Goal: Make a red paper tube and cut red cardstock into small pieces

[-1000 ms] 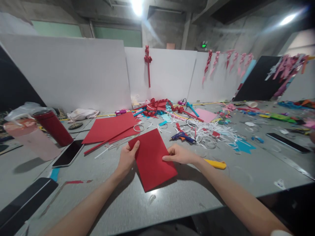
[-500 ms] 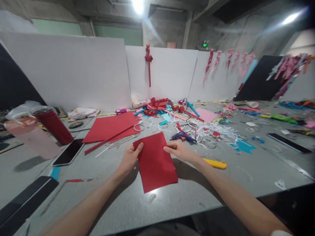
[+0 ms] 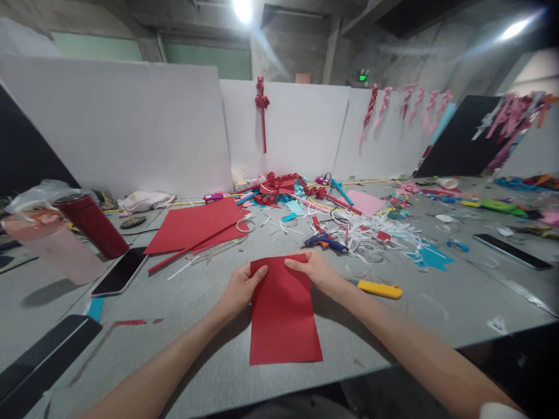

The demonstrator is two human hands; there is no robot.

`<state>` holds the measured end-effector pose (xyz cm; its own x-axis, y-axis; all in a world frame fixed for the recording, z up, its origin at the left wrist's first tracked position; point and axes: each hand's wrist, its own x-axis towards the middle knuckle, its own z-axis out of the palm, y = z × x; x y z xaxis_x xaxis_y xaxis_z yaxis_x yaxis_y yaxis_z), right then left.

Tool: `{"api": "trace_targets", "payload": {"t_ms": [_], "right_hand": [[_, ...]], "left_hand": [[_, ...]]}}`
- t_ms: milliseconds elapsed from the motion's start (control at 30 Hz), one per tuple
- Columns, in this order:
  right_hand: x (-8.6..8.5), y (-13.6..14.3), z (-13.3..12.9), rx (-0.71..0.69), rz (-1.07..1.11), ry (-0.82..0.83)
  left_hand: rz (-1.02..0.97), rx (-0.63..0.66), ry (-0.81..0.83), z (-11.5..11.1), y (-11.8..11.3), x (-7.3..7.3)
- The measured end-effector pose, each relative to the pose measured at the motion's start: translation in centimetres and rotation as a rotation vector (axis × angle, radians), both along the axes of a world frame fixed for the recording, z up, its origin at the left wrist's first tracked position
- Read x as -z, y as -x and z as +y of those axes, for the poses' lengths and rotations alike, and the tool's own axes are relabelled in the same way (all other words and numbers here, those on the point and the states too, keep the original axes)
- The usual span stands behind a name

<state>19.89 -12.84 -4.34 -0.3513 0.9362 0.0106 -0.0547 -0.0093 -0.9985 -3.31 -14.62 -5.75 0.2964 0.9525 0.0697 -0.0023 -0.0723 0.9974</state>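
Note:
A rectangular sheet of red paper (image 3: 283, 317) is held over the grey table, its lower edge toward me. My left hand (image 3: 244, 286) pinches its upper left corner, thumb on the front face. At the upper right, my right hand (image 3: 315, 270) grips the far edge with the thumb on top and the fingers behind. The fingers under the paper are hidden. Beyond the hands lies a blue glue gun (image 3: 324, 241). A yellow utility knife (image 3: 379, 289) rests to the right of my right forearm.
Larger red sheets (image 3: 196, 224) with a thin red stick lie at back left. A phone (image 3: 120, 272), a red tumbler (image 3: 94, 227) and a pink bottle (image 3: 56, 244) stand further left. Paper scraps (image 3: 371, 233) litter the back right. A red paper ornament (image 3: 262, 110) hangs on the white panel (image 3: 301, 128).
The red paper has come nearer to me and turned straighter. Both hands have moved closer together along its far edge, the right one with its thumb further in.

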Motion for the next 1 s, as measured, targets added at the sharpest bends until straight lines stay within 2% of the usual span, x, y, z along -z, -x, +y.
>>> {"api": "trace_targets", "payload": {"t_ms": [100, 333, 400, 567, 767, 1000], "right_hand": [[0.0, -0.7, 0.8, 0.05, -0.063, -0.054], [-0.1, -1.1, 1.3, -0.01, -0.035, -0.091], [-0.1, -1.1, 1.3, 0.031, -0.07, -0.116], [-0.2, -0.9, 1.3, 0.243, -0.15, -0.158], [-0.2, -0.8, 1.3, 0.108, -0.137, -0.178], [0.0, -1.2, 2.1, 0.261, -0.135, -0.266]], "left_hand": [[-0.005, -0.03, 0.004, 0.3, 0.0, 0.3], [-0.041, -0.048, 0.036, 0.6, 0.1, 0.4], [-0.042, -0.056, 0.034, 0.7, 0.1, 0.4], [-0.054, -0.061, 0.04, 0.8, 0.3, 0.5], [-0.089, -0.098, 0.068, 0.9, 0.7, 0.3], [-0.087, -0.13, 0.042, 1.3, 0.8, 0.1]]}}
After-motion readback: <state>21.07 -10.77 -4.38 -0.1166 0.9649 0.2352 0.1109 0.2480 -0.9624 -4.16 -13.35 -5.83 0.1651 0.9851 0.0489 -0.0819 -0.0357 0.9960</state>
